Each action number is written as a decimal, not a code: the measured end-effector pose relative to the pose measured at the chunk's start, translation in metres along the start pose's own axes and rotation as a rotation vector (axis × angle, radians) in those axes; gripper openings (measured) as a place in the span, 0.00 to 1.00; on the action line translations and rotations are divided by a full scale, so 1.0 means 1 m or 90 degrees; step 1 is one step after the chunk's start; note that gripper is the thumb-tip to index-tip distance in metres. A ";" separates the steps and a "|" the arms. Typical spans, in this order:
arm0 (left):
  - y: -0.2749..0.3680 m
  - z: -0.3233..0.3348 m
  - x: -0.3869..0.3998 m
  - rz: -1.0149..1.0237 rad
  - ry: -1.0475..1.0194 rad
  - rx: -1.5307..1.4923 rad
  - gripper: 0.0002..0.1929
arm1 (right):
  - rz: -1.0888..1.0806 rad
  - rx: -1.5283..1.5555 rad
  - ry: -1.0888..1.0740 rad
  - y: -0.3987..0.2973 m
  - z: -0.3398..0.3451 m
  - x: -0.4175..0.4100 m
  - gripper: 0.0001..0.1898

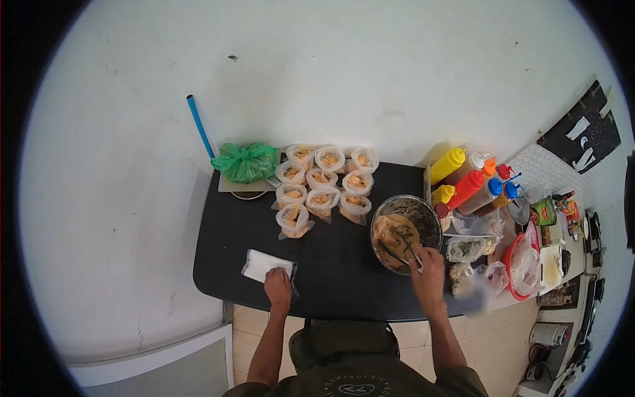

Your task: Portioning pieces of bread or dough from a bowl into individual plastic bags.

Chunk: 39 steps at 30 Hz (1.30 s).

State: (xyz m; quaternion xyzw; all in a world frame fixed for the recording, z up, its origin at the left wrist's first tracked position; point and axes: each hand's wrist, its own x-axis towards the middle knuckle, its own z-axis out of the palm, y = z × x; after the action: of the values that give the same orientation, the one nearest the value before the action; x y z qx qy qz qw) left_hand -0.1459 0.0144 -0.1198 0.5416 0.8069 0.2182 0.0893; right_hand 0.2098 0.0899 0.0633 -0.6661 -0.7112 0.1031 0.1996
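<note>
My right hand (428, 275) holds metal tongs (404, 253), whose tips reach into an orange-brown sauced mixture (394, 231) in a round metal bowl (437, 243). Residue coats the bowl's inner wall. At the left, the fingers of my left hand (278, 288) are bent against the edge of a flat pack of white plastic bags (260, 264); their tips are hidden, so whether they pinch a bag is unclear. Beyond the pack, several clear plastic bags (323, 197) stand with mouths spread, in rough rows, each with orange-coloured food pieces inside.
A knotted green plastic bag (247, 163) sits at the black table's (337, 253) back left. Squeeze bottles (464, 188) crowd beside the bowl at right, near a red basin (510, 263) lined with clear plastic. A white wall (322, 94) rises behind the table.
</note>
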 end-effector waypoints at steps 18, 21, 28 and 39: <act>-0.015 -0.002 -0.011 -0.026 0.061 -0.145 0.05 | -0.382 0.242 -0.298 -0.150 0.257 -0.030 0.14; -0.016 -0.004 -0.011 -0.031 0.054 -0.173 0.04 | -0.468 0.199 -0.267 -0.154 0.263 -0.024 0.15; -0.007 -0.009 -0.010 -0.155 0.066 -0.294 0.06 | -0.557 0.182 -0.292 -0.153 0.275 -0.009 0.09; -0.014 0.000 -0.011 -0.055 0.188 -0.111 0.12 | -0.462 0.297 -0.264 -0.155 0.221 -0.038 0.05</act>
State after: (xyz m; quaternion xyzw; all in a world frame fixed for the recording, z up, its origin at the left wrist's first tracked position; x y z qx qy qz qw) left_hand -0.1529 0.0000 -0.1269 0.4590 0.8116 0.3605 0.0256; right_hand -0.0221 0.0640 -0.0771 -0.2775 -0.8805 0.3145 0.2210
